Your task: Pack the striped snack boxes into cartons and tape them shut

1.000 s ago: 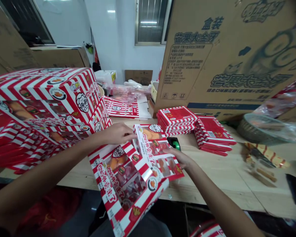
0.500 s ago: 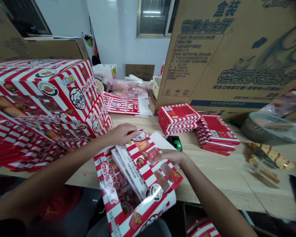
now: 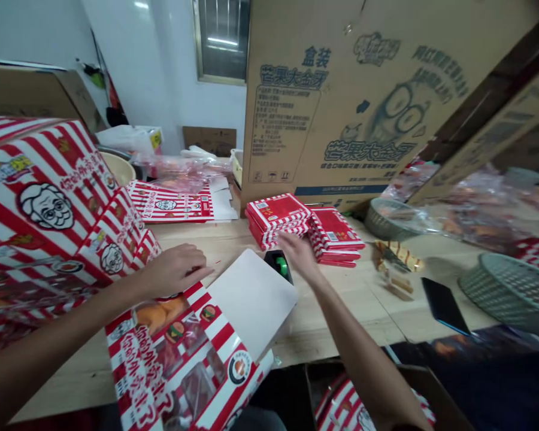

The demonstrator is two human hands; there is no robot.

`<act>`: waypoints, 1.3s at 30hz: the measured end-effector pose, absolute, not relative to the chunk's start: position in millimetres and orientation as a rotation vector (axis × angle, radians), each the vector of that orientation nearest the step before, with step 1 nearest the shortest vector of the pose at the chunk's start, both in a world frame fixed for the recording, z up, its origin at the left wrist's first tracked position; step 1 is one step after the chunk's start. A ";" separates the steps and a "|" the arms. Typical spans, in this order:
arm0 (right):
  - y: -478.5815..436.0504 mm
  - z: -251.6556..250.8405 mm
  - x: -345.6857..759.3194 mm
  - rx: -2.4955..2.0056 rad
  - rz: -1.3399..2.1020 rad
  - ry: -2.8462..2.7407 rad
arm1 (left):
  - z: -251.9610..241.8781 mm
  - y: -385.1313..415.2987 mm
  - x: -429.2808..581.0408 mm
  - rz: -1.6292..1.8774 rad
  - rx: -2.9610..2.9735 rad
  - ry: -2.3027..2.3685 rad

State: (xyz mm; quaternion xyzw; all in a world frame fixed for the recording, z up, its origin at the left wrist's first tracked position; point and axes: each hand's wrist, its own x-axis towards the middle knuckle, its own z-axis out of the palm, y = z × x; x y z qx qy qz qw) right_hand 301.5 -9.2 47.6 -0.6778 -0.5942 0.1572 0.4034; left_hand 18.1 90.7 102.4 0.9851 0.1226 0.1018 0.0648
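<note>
A red-and-white striped snack box (image 3: 175, 359) with clear windows lies tilted before me, its white flap (image 3: 251, 299) folded out to the right. My left hand (image 3: 177, 270) curls its fingers at the box's far left edge; the grip is partly hidden. My right hand (image 3: 299, 254) is away from the box, fingers stretched toward a stack of small flat red boxes (image 3: 278, 212). Its fingertips are at the stack's near side; whether they touch cannot be told. Beside that stack sits a second stack of red boxes (image 3: 335, 230). A black tape dispenser with a green roll (image 3: 279, 264) stands just below my right hand.
Large striped boxes (image 3: 49, 203) are piled at the left. Flat striped cartons (image 3: 175, 200) lie at the back, near bagged goods. A tall cardboard box (image 3: 314, 120) stands behind the stacks. Green baskets (image 3: 512, 287), a phone (image 3: 444, 305) and a wrapper (image 3: 399, 257) are at the right.
My right hand has left the box and reached toward the red stacks. The striped box's window panel now lies down over the white papers seen inside it before. The view has turned right.
</note>
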 end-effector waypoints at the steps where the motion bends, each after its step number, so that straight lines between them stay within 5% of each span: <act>1: -1.7 50.1 326.1 -1.771 0.283 -1.459 | 102.2 90.9 18.4 0.301 2.978 0.380; 19: 55.0 32.2 375.4 -2.015 -0.392 -1.938 | 100.5 87.8 18.1 0.270 2.881 0.514; 30: 51.5 42.3 355.7 -1.859 -0.253 -1.827 | 99.9 84.2 17.8 0.239 2.930 0.542; 36: 1.7 94.0 348.7 -1.702 -0.240 -1.173 | 102.8 87.3 10.9 0.460 2.798 0.486; 39: -15.8 102.5 330.7 -1.615 0.093 -0.908 | 105.9 88.6 10.8 0.476 2.663 0.524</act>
